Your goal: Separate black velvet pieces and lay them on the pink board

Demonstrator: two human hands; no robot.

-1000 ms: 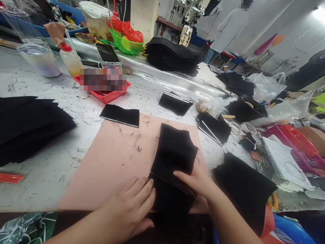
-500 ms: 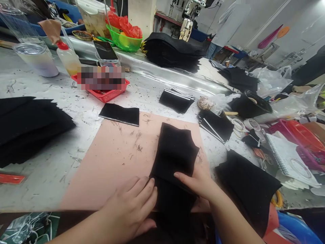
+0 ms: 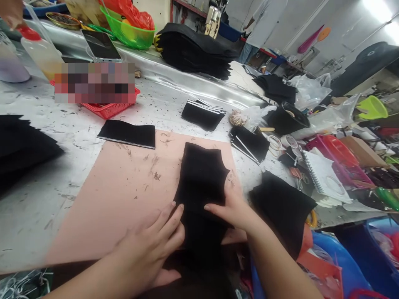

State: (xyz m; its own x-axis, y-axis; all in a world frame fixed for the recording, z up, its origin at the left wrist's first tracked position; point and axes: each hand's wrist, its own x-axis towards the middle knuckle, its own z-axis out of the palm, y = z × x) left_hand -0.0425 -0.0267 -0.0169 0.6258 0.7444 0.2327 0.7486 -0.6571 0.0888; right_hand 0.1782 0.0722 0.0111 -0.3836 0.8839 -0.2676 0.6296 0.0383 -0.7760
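A black fabric piece (image 3: 202,174) with a notched right edge lies on the pink sheet (image 3: 124,199), and dark cloth continues below it over the table's front edge. My left hand (image 3: 149,245) rests at the fabric's left edge, fingers stretched out and touching it, thumb apart lower down. My right hand (image 3: 233,209) grips the right side; its thumb lies on top, while the other fingers are mostly hidden by the cloth. A smaller black strip (image 3: 127,133) with a pale lower edge lies across the sheet's upper left corner.
Black fabric stacks lie at left (image 3: 25,149), right (image 3: 283,207) and back (image 3: 196,52). White-edged black pieces (image 3: 202,116) sit beyond the sheet. A red basket (image 3: 109,109), a spiral notebook (image 3: 326,178) and a blue bin (image 3: 339,257) surround the work. A person (image 3: 264,25) stands far back.
The view has swung to the right, so the table's contents appear farther left. Both hands stay at the same black fabric piece, with little visible movement against it.
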